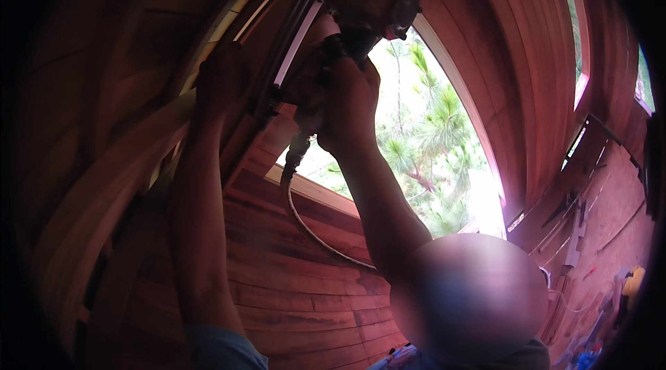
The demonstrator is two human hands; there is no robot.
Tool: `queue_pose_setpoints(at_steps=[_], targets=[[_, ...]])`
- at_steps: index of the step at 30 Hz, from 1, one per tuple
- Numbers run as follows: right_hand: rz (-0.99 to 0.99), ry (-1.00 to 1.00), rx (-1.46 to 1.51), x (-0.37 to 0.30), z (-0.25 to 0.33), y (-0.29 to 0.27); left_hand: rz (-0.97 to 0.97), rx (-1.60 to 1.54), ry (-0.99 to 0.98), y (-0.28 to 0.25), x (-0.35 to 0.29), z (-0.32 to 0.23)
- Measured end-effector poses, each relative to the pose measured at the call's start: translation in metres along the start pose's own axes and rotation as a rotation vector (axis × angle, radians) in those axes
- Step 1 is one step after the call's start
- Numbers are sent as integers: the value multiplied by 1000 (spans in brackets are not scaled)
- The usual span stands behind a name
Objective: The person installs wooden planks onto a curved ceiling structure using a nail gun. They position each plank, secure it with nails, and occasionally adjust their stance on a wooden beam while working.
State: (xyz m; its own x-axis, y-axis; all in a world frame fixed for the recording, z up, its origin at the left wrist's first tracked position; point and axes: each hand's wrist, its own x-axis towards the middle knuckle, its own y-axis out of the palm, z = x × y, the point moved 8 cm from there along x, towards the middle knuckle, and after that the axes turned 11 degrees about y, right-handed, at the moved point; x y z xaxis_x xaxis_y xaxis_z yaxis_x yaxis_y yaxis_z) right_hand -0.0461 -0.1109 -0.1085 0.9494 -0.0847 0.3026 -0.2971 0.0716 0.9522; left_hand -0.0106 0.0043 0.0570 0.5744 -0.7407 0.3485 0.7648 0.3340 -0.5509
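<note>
Both my arms reach up toward a wooden wall or roof frame. My right hand [352, 103] is closed around the handle of a pneumatic nail gun [371, 5], raised high in front of me. Its long straight magazine [297, 44] slants down on the left, and an air hose [296, 210] hangs from the handle's lower end. Left of the gun, my left hand [223, 78] is up against the timber framing beside a pale wooden strip [222, 26]. Shadow hides its fingers, so its grip is unclear. A blurred patch covers my right upper arm.
Behind the gun is a window opening [423, 127] with green trees outside. Reddish plank walls [298, 293] surround it, and a curved beam [118, 155] runs along the left. Tools and scraps [576, 231] lie at the far right. The hose trails behind my right arm.
</note>
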Motion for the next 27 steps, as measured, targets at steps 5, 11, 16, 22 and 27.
queue_pose_setpoints(at_steps=[5, 11, 16, 22, 27], targets=[[-49, -65, -13, -4, 2, 1, -36, -64, 40, 4, 0, 7], [-64, -114, -75, -3, 2, 1, -4, -42, -28, 6, 2, 12], [15, -19, 29, 1, -1, -2, -6, -133, -13, 15, 1, 20], [35, 142, 12, -34, -9, -22, 62, -68, -99, 8, 6, 15], [60, 52, 70, -50, -11, -52, -41, -99, -52, 18, 9, 12]])
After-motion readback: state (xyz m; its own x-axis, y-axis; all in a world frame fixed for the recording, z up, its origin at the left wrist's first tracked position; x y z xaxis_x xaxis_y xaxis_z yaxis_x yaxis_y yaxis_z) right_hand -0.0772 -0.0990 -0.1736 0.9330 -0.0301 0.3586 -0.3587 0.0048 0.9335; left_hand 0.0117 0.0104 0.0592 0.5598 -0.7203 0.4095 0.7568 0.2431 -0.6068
